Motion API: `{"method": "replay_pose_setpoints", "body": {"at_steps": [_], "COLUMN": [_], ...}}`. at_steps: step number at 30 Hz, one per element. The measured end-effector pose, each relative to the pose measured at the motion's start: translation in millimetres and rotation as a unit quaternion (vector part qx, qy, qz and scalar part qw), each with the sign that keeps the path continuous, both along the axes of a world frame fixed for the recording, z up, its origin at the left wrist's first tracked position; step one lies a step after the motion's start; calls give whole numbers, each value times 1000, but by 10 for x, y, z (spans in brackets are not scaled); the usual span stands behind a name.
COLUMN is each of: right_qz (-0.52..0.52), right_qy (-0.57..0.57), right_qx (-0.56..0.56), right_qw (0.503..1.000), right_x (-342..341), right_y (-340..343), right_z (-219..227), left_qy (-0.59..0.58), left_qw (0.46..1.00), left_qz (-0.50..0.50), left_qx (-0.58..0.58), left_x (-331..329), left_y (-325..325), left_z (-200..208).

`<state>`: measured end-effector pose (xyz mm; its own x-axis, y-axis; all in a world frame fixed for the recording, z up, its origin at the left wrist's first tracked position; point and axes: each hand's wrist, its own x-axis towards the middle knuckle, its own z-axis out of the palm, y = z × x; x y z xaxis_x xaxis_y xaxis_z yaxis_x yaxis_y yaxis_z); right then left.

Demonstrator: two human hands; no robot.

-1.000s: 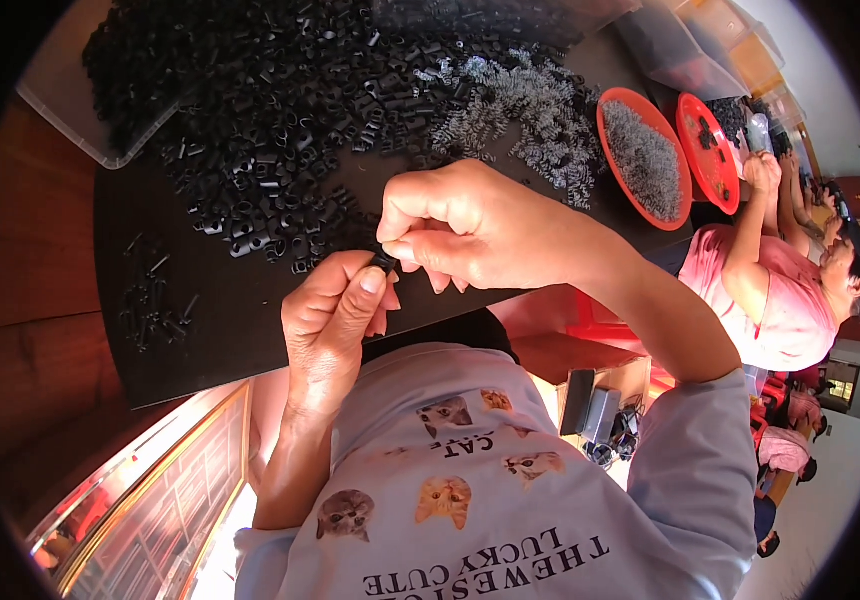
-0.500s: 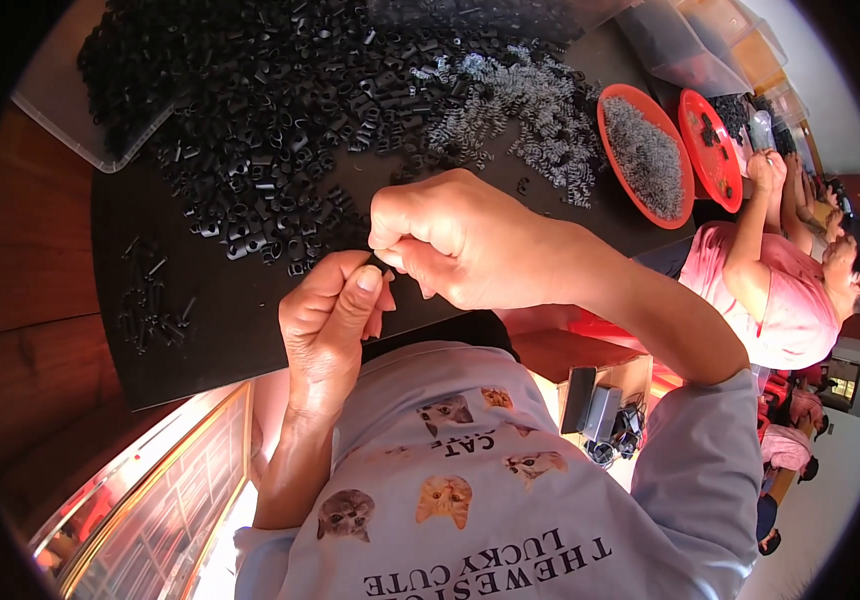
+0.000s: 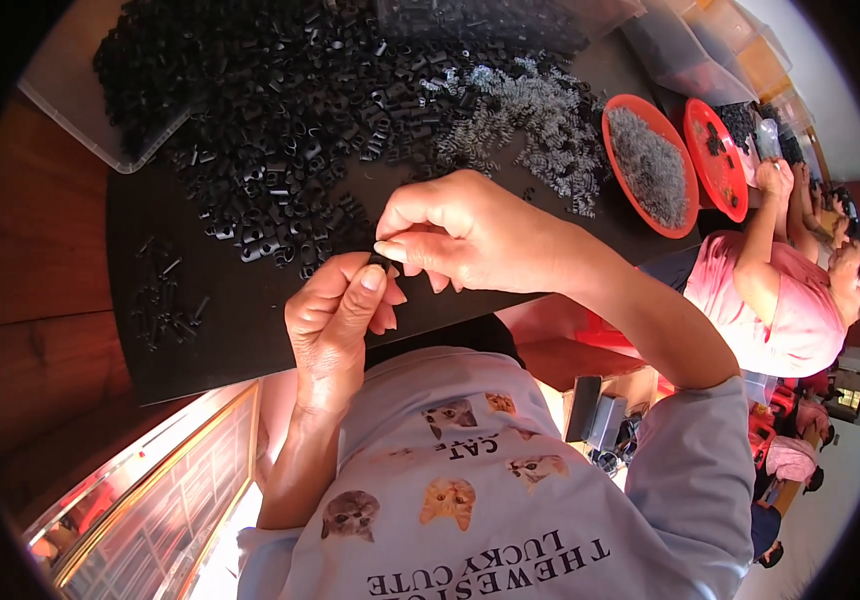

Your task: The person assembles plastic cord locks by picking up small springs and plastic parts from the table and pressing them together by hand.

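Observation:
Just in front of my shirt, at the near edge of the dark table [image 3: 220,345], my two hands meet. My left hand [image 3: 330,315] pinches a small black plastic piece [image 3: 380,262] between thumb and forefinger; most of it is covered by the fingers. The thumb and forefinger of my right hand [image 3: 460,235] are pressed together at the top of that piece. Whatever lies between them is too small to make out. Beyond my hands spreads a big heap of short black tubular plastic parts [image 3: 280,130]. Small metal springs [image 3: 540,130] lie in a loose pile beside it.
Several thin black pins [image 3: 165,300] lie at the left. A red bowl [image 3: 692,212] full of springs and a red dish [image 3: 735,195] with a few black bits stand at the right. Clear plastic bins [image 3: 665,60] are behind. A co-worker in pink [image 3: 790,300] sits at the right.
My right fingers have shifted slightly at the black piece, with the thumb now straighter. My left hand keeps its pinch. The whole view has moved a little.

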<state>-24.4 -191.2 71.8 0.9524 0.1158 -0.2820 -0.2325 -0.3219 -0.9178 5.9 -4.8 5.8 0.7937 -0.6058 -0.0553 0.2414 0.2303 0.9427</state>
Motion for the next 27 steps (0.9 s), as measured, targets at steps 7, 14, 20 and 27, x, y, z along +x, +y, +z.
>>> {"method": "replay_pose_setpoints", "body": {"at_steps": [7, 14, 20, 27], "right_qz": [85, 76, 65, 79], "right_qy": [-361, -422, -435, -440], "right_qx": [-326, -314, -325, -316], "right_qw": [870, 847, 837, 837], "right_x": [-127, -99, -122, -108], "right_y": [54, 12, -37, 8], "right_z": [-191, -173, -154, -156], "left_qy": [42, 54, 70, 5], "left_qw": [999, 996, 995, 999], "left_qz": [-9, -37, -34, -6], "left_qx": [-22, -54, -64, -37], "left_x": [15, 72, 58, 0], "left_y": [-19, 25, 15, 33], "left_z": [47, 35, 18, -20]}}
